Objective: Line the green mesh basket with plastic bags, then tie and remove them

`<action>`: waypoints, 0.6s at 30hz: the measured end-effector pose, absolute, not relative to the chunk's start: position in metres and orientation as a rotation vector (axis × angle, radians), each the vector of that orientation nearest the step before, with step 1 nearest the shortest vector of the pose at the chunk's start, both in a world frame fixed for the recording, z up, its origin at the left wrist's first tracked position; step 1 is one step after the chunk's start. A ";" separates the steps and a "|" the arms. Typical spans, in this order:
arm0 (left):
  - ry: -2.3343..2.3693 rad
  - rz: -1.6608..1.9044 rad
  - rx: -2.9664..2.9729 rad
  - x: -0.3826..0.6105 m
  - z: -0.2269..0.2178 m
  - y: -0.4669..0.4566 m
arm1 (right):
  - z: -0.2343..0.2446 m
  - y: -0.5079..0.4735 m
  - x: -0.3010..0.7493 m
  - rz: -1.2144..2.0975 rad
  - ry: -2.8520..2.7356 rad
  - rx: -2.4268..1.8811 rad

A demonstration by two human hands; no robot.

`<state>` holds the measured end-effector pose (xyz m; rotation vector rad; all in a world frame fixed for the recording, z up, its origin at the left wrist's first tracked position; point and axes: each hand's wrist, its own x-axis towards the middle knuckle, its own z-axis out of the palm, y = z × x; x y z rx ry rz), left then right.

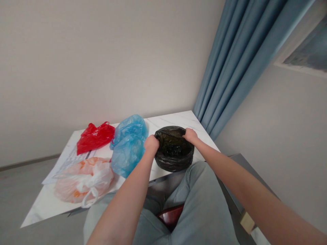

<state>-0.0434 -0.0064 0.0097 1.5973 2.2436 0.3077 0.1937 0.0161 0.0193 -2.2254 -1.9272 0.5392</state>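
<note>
A black plastic bag [173,158] stands open on the white marble table [176,119], its mouth spread wide. My left hand [151,143] is closed on the bag's left rim. My right hand [190,135] is closed on its right rim, so the two hands hold the opening apart. Something dark lies crumpled at the bottom inside the bag. Right beside my left hand sits a blue plastic bag [129,144].
A red plastic bag [95,136] lies at the table's far left. A white-and-orange plastic bag [84,180] rests near the front left edge. Blue curtains [237,64] hang to the right. My knees in grey trousers [201,204] sit under the table's edge.
</note>
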 end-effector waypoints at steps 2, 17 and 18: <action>2.233 0.318 1.588 -0.044 0.009 -0.006 | 0.016 0.017 0.195 0.575 -1.883 -2.219; 1.954 0.754 1.330 -0.050 0.023 0.005 | 0.010 0.010 0.214 1.219 -1.078 -1.760; 1.916 0.819 1.279 -0.052 0.025 0.006 | 0.009 0.007 0.219 1.375 -0.825 -1.645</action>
